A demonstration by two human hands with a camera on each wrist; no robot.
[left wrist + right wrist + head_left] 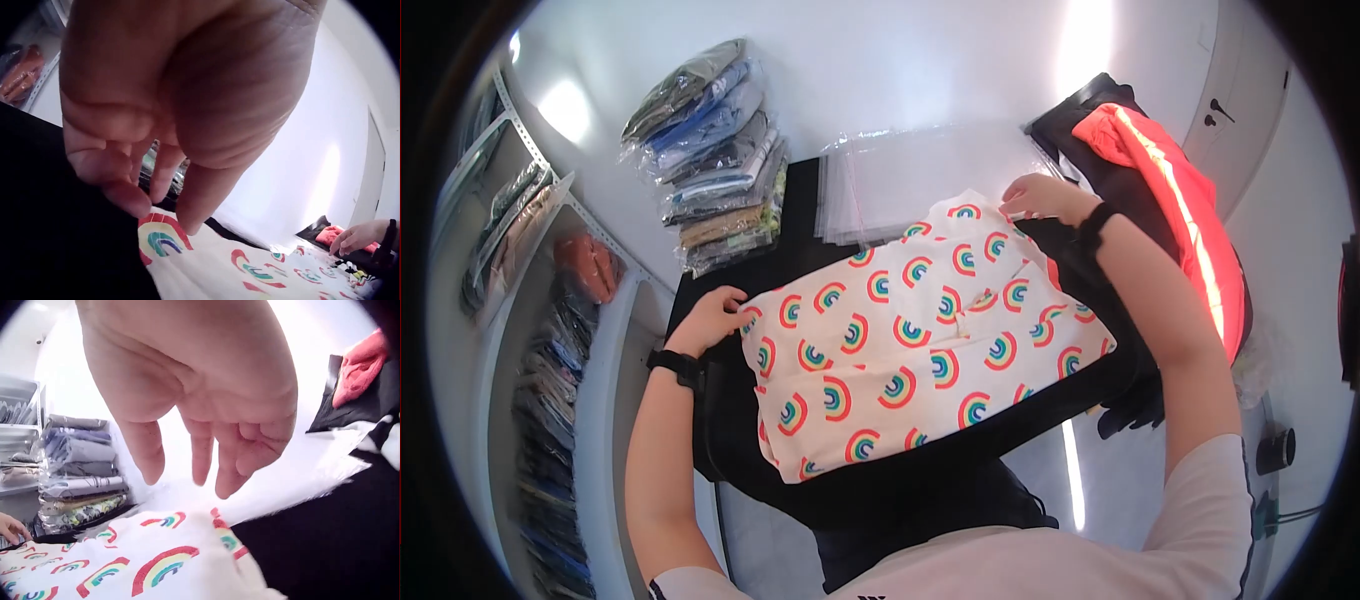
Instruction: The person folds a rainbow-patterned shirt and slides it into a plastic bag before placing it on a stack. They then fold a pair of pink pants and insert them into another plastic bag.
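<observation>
From the head view, a cream rainbow-print garment [920, 345] lies spread on a black mat [730, 430], the left hand [712, 318] at its near-left corner and the right hand [1045, 197] at its far-right corner, apparently to keep it flat. The left wrist view shows the fingers loosely curled just above that corner, not clearly gripping. The right wrist view shows the fingers hanging relaxed over the garment's edge, holding nothing

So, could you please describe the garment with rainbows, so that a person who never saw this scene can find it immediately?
Look at the black table in the middle, between the left hand and the right hand. The rainbow garment lies spread flat there, each hand at one of its edges. It is the only cream cloth printed with small rainbow arches; the bagged clothes stack behind it is grey and blue.
</observation>
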